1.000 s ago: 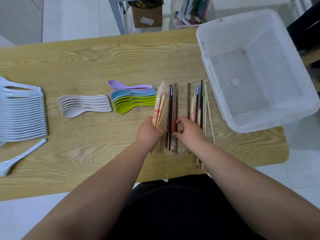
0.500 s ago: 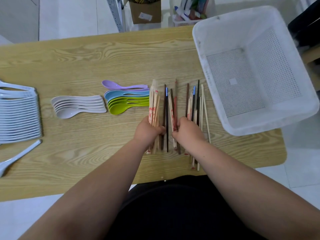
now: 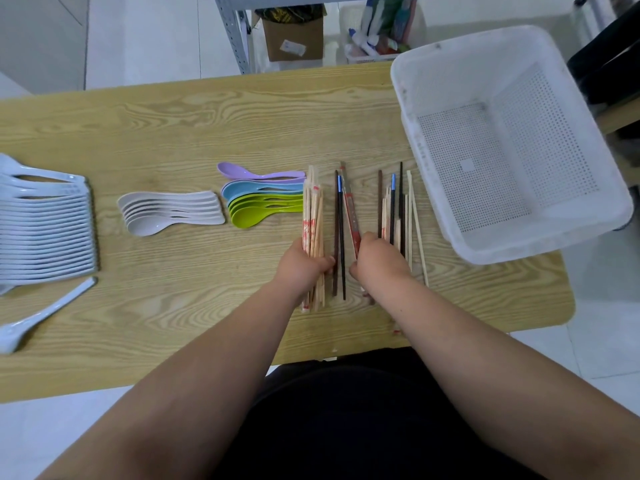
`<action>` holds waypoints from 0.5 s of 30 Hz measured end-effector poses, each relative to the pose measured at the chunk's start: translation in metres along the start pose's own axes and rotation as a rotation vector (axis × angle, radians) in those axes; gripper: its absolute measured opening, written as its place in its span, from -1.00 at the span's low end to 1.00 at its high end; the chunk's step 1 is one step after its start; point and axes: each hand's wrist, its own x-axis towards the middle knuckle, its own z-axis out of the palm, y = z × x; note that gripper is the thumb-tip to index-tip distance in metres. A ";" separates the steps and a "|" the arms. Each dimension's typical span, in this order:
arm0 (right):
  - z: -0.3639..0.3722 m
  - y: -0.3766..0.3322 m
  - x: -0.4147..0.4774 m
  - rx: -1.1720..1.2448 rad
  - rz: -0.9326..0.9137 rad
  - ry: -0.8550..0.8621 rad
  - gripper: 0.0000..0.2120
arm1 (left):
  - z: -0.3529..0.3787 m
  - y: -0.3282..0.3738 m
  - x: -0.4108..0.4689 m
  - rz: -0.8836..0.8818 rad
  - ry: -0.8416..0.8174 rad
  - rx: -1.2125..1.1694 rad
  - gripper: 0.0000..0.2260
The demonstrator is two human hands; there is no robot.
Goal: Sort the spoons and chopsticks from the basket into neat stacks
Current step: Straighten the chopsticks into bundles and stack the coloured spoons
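A: status?
B: pale bundle (image 3: 311,216) lies on the table (image 3: 173,116), long axis pointing away from the person. left hand (image 3: 304,263) grips it; right hand (image 3: 379,258) is curled round the red pair (image 3: 349,209).
A: next?
B: likely the mixed row (image 3: 393,209), just right of the right hand, so that arm is nearer.
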 end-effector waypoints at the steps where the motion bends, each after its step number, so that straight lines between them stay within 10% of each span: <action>1: -0.001 -0.001 0.001 -0.020 0.013 -0.008 -0.64 | 0.000 -0.003 0.001 0.006 -0.012 0.002 -0.57; 15: -0.012 0.006 -0.046 0.378 -0.108 -0.005 -0.93 | -0.002 0.011 -0.010 0.095 -0.037 -0.220 -0.83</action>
